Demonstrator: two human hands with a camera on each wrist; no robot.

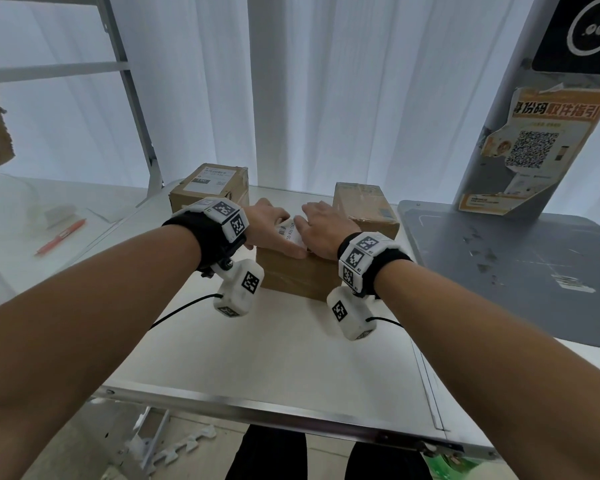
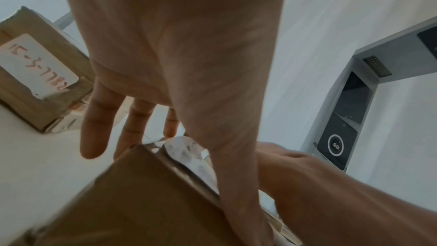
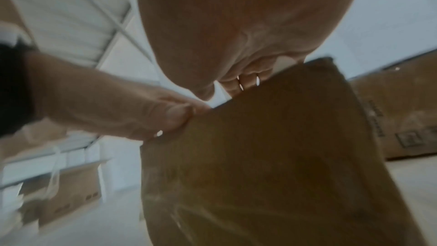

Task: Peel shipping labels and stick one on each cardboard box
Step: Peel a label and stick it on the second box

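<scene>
Both hands are working on top of the near box (image 1: 291, 271), which is sitting mid-bench, closer to the far edge than the near one. The left hand (image 1: 267, 223) is lying flat with fingers straight and slightly spread, the thumb running along the near edge of the shipping label (image 1: 289, 233). The right hand (image 1: 321, 226) is lying palm-down beside it with fingers stretched forward; whether its fingertips are pressing the label or the bare cardboard, I cannot tell from here.

The label itself is looking like thin white paper with a black barcode and printed digits, mostly hidden between the two hands. My read: it is going to handle as feather-light, floppy and sticky on the underside, prone to creasing or trapping bubbles, so flat fingers smoothing outward from the middle are the sensible way, with any lifting done at a free corner.

The box is plain brown cardboard with glossy clear tape along its seams, looking stiff and light enough to slide under a push, so one hand steadying it makes sense.

Toward the far-left corner, the labelled box (image 1: 210, 188) is already wearing a white label on top. Toward the far-right edge, the plain box (image 1: 362, 209) is showing no shipping label, and I judge it next in line.
</scene>
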